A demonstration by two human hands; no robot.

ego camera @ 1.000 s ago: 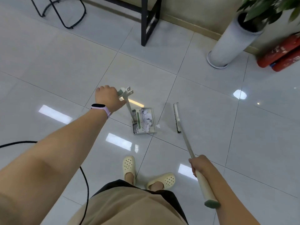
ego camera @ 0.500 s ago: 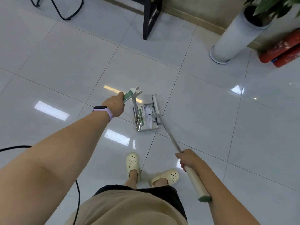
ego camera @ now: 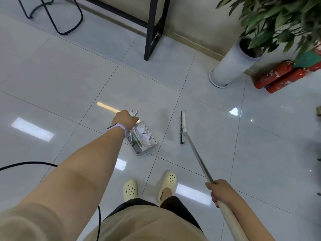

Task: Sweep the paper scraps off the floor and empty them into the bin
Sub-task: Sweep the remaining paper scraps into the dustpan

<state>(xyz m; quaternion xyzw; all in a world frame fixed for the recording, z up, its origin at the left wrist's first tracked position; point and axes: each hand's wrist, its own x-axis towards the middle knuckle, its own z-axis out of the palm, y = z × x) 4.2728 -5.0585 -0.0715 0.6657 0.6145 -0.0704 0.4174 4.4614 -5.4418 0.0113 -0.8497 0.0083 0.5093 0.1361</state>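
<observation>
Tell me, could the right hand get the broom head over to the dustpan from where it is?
Probably yes: the right hand grips the broom, and only bare floor lies between it and the dustpan.

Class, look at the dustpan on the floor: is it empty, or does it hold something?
Not empty. White paper scraps lie heaped inside the dustpan, which the left hand grips by its handle.

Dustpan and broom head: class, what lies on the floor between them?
Nothing: the head view shows only bare glossy tile, crossed by a grout line, between the dustpan holding the scraps and the broom head.
</observation>
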